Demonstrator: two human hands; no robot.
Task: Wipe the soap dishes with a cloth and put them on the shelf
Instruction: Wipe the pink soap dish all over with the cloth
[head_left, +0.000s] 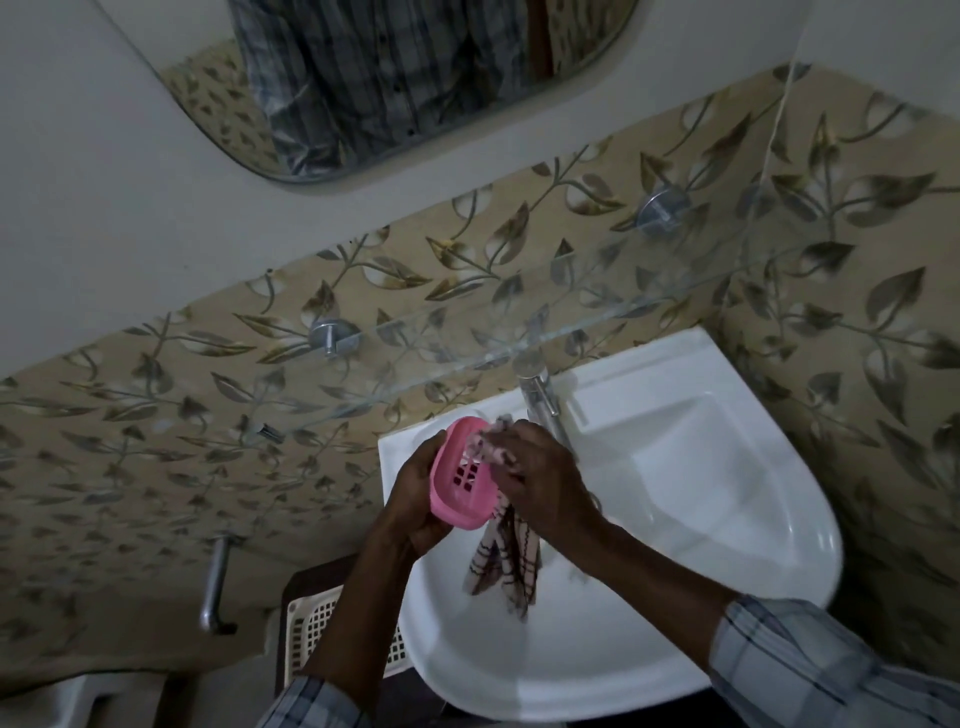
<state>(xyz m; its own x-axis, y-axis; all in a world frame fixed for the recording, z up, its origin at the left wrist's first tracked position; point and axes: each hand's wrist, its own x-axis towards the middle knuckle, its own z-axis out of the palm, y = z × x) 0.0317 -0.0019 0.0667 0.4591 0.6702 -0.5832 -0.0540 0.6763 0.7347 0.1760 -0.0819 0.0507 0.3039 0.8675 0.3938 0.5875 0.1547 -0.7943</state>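
At 6 o'clock, over the sink (649, 649), the pink dish (462, 475) is gripped by its long edges in the left hand (415, 499). The cloth (504, 566), bunched in the right hand (540, 473), is pressed into it. The dish is judged light, stiff and slippery if wet; edges are best held. The glass shelf (545, 332) is seen at 12 o'clock.

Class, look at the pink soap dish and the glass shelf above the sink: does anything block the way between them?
Nothing visible does. The left hand holds the pink soap dish over the sink; the glass shelf lies above and behind it, bare along that stretch.
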